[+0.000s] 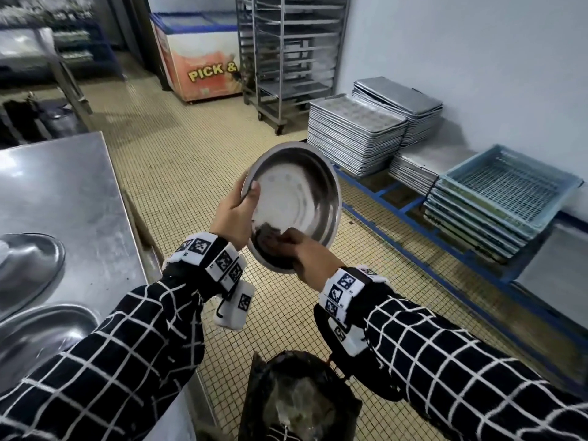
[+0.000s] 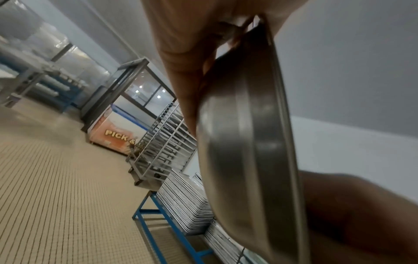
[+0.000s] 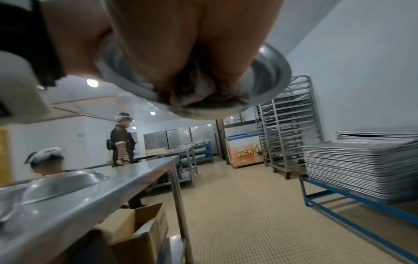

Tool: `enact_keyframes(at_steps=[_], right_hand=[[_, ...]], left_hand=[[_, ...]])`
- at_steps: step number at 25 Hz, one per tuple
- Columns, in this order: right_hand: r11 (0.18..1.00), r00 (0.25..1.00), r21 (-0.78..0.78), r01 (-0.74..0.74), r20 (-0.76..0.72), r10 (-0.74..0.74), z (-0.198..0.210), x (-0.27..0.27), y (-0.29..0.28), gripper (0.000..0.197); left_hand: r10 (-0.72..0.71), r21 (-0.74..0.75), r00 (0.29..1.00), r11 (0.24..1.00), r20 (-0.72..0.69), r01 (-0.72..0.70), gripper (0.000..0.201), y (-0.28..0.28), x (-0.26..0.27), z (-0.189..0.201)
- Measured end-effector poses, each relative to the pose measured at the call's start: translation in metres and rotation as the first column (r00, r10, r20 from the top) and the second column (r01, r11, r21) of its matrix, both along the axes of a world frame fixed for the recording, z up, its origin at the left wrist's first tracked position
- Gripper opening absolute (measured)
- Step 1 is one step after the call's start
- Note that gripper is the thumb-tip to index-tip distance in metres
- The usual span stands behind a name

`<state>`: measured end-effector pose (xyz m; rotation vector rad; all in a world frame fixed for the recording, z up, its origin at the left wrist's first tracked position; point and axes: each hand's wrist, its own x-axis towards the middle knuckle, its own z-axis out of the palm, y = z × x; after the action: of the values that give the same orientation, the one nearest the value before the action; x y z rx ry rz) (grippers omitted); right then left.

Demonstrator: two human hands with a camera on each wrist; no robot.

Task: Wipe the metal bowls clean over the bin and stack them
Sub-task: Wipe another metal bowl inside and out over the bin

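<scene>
The left hand [image 1: 234, 218] holds a round metal bowl [image 1: 296, 198] up in the air, tipped so its inside faces the person. The thumb [image 1: 253, 194] lies inside the rim and the other fingers go behind it, so the hand is gripping the bowl. The right hand [image 1: 305, 253] is pressed into the lower part of the bowl, with a dark wad of cloth or scrubber [image 3: 203, 92] bunched under its fingers. The fingers curl around that wad and push it on the metal. The bowl is above the floor, and a bin [image 1: 299, 399] with a dark bag in it stands lower down, close to the person. On the left is a shiny steel table [image 1: 63, 198]. Two more metal bowls [image 1: 28, 259] sit upside down on it, near the edge. By the wall on the right are tall stacks of flat metal trays [image 1: 356, 135] on a blue frame, and blue plastic crates [image 1: 506, 192] sit next to them. Farther back stand a rack on wheels [image 1: 286, 58] and a freezer [image 1: 200, 65] with the words "PICK &" on it. In the right wrist view, two other people [image 3: 121, 141] are behind the table.
</scene>
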<state>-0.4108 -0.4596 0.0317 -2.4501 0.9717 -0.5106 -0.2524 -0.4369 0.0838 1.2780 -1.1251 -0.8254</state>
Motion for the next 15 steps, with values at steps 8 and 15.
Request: enact_keyframes(at_steps=[8,15], right_hand=[[0.989,0.957,0.064,-0.134,-0.251,0.146,0.018,-0.028,-0.017,0.032],[0.916,0.842,-0.054,0.396,0.418,-0.34,0.055,-0.006,-0.044,0.035]], left_hand=[[-0.02,-0.13,0.929,0.989,0.37,0.073,0.04,0.001,0.012,-0.003],[-0.12,-0.013,0.979,0.992,0.162,0.124,0.045,0.003,0.009,0.002]])
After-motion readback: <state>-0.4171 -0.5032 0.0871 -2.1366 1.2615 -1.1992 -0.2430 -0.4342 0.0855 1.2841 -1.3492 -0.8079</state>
